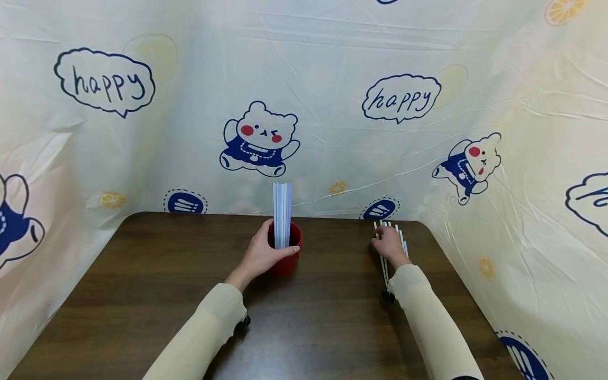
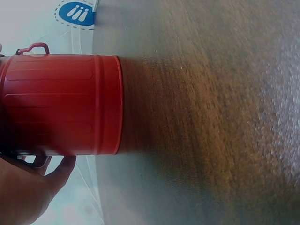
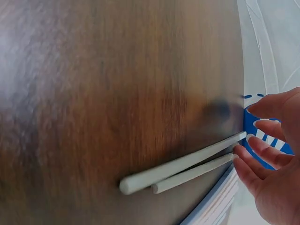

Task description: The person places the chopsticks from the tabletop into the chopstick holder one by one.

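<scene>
The left hand (image 1: pixel 263 253) grips the red bucket (image 1: pixel 285 268), thumb at the near side of the rim. The bucket stands upright on the table (image 1: pixel 304 338), near the far edge. Pale blue straws (image 1: pixel 282 211) stand in the bucket, projecting above the rim. Well to the right, white sticks (image 3: pixel 183 161) lie on the table beneath the right hand (image 1: pixel 390 245), fingers relaxed and parted; contact cannot be determined.

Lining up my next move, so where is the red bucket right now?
In the head view, the red bucket stands just left of centre near the far edge of the table, gripped by the left hand, with pale sticks rising from its mouth.
</scene>
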### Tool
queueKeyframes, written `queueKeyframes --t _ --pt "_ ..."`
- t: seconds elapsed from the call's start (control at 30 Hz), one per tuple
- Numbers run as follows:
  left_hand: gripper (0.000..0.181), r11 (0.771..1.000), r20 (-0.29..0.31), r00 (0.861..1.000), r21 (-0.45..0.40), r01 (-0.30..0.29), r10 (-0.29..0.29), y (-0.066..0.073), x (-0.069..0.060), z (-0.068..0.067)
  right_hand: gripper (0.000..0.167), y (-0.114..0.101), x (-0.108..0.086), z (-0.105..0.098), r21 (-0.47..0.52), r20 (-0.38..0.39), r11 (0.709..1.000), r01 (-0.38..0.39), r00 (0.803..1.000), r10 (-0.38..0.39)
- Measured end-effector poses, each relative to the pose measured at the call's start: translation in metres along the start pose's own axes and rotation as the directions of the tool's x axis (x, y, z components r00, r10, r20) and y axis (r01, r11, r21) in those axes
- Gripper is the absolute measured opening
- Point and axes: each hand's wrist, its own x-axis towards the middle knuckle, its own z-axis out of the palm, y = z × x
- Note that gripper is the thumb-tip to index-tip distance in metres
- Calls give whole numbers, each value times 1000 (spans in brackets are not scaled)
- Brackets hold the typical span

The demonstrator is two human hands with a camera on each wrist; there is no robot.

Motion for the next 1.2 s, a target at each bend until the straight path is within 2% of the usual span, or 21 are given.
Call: queueKeyframes --t 0.23,0.4,0.53,0.63,0.73,0.83,0.97,1.03,1.2 --pt "96 1000 3 1000 1 8 -8 2 -1 0 45 -5 1 4 10 1 1000 -30 1000 30" --pt "96 1000 0 1000 -4 3 -3 3 -1 0 63 -13 3 5 45 -9 998 -47 999 47" --pt "96 1000 -7 1000 0 -6 6 4 1 -2 79 -17 6 10 134 -11 982 -133 991 136" --pt "96 1000 -9 1000 7 -6 6 3 1 -2 80 -18 7 17 185 -29 960 -209 976 218" --pt "98 1000 -5 1000 7 -2 2 3 0 -2 73 -19 8 25 179 -63 953 -243 964 257" --pt "98 1000 -1 1000 5 1 -1 3 -1 -1 58 -21 10 31 140 -110 963 -231 963 247" --pt "96 1000 -4 1000 3 0 0 2 -2 1 26 -33 10 31 119 -135 969 -217 963 233" --pt "96 1000 -6 1000 2 -1 1 2 -2 1 18 -40 10 30 136 -110 963 -231 963 247" --pt "95 1000 -10 1000 4 -3 3 2 -1 0 12 -51 13 30 243 -29 929 -278 955 294"
